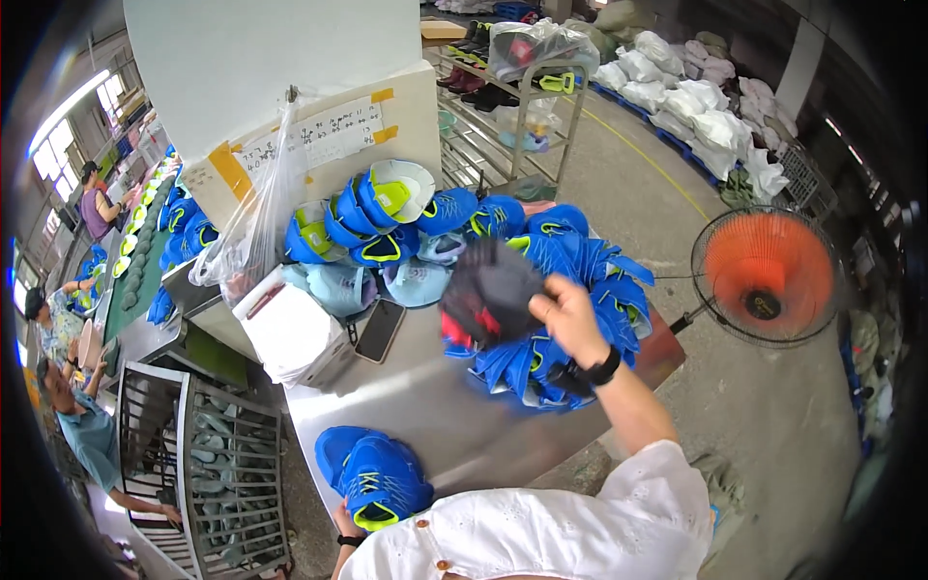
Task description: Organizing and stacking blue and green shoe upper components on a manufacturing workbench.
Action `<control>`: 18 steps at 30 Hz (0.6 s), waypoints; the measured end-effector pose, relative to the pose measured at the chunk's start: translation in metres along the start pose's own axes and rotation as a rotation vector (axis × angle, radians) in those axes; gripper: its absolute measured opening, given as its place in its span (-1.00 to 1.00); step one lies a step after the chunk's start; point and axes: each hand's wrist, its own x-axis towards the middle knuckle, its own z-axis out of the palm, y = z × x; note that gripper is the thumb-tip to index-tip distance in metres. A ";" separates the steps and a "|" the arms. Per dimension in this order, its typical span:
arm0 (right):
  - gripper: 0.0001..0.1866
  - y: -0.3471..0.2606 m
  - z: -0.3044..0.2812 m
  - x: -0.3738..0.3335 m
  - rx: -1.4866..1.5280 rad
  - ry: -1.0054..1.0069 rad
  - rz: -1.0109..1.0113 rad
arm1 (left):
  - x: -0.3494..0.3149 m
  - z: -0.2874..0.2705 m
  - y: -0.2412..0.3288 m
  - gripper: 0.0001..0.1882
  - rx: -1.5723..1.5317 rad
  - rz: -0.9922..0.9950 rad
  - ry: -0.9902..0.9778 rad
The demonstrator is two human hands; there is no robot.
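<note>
Steel tabletop (425, 406) spreads in front of you in a factory hall, with a concrete floor beyond it and an orange-bladed cage fan (766, 275) standing off to your right. Your right hand (568, 317) is raised over the big heap of blue shoe uppers (551, 290) and its fingers are closed on a dark grey piece with a red edge (488, 295) — pinched at its right side, the piece hanging just above the heap. Your left hand (346, 527) is low at the near table edge, mostly hidden by your white shirt; it sits against a small stack of blue uppers with yellow trim (375, 476), though you cannot tell whether the fingers are closed on it. Near the middle of the table lies a black phone (379, 331), just beside a white box (295, 333). A clear plastic bag (253, 227) hangs by a cardboard sheet (319, 140) behind — other workers sit far left.
</note>
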 end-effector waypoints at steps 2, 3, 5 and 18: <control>-0.86 0.000 -0.027 0.041 0.172 0.087 -0.044 | 0.002 0.008 -0.005 -0.71 -0.010 0.007 -0.002; -0.84 0.007 -0.041 0.065 0.191 0.186 -0.108 | 0.005 0.016 -0.008 -0.71 -0.014 0.007 -0.012; -0.78 0.023 -0.074 0.109 0.223 0.234 -0.010 | 0.010 0.030 -0.017 -0.71 -0.026 0.006 -0.030; -0.81 0.098 -0.004 0.264 -0.810 0.471 -0.147 | 0.038 0.065 -0.027 -0.70 -0.053 0.065 0.015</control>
